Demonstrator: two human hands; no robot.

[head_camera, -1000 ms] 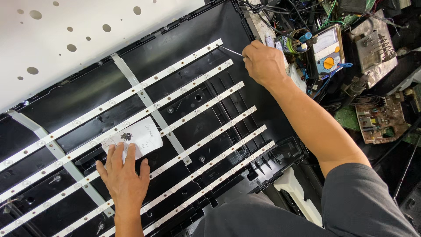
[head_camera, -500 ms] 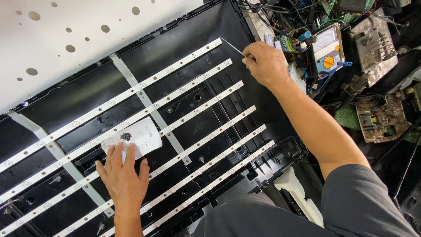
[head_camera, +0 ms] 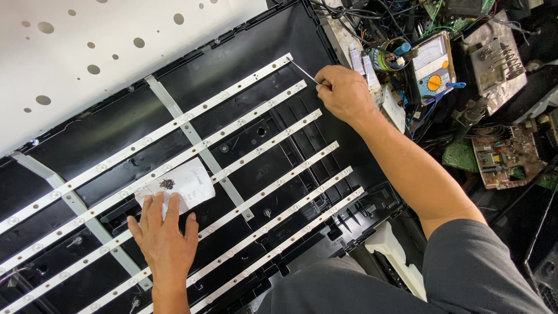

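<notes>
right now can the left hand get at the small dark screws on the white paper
Probably yes. The left hand lies flat with its fingertips on the near edge of the white paper, and the dark screws sit just beyond them, uncovered, with nothing between.

A cluttered workbench [head_camera: 526, 87] under even light carries tangled wires [head_camera: 360, 11], circuit boards [head_camera: 503, 157] and a meter [head_camera: 433, 67]

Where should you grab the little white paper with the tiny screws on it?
Probably by a bare edge of the white paper, sliding fingers under from the right side. It lies flat across the light strips, the small dark screws sit mid-sheet, and the left hand covers its lower edge.
</notes>
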